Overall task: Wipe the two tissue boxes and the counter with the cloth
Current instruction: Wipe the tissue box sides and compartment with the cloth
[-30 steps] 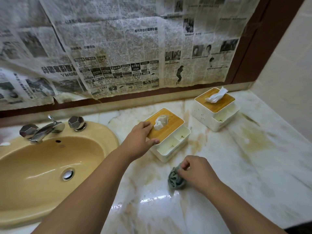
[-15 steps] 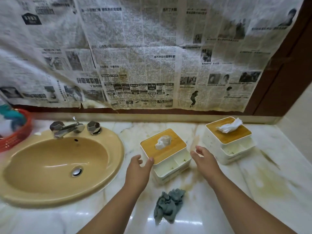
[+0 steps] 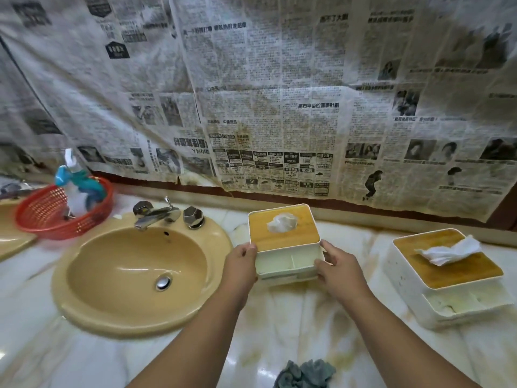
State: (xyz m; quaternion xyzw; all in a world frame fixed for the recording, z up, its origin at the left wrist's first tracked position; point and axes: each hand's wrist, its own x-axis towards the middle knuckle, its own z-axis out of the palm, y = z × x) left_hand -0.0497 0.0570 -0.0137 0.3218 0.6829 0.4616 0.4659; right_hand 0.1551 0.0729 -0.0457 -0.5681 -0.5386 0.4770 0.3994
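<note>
Left hand (image 3: pixel 241 266) and right hand (image 3: pixel 337 268) grip opposite sides of the near tissue box (image 3: pixel 284 242), right of the sink (image 3: pixel 134 273); cloth (image 3: pixel 306 373) lies loose on the counter (image 3: pixel 293 317).

L hand (image 3: pixel 240 268) & R hand (image 3: pixel 340 271) bare; both forearms bare too, right to btm of view.

A sink (image 3: pixel 84 312) is set into the left part of the tabletop (image 3: pixel 279 326), with a faucet (image 3: pixel 156 215) behind its bowl and a basket (image 3: pixel 42 228) farther left. The first tissue box (image 3: pixel 282 239) is found just right of the sink, the second tissue box (image 3: pixel 447 275) well to its right. A cloth (image 3: pixel 307 373) is laid nearer, before both.
</note>
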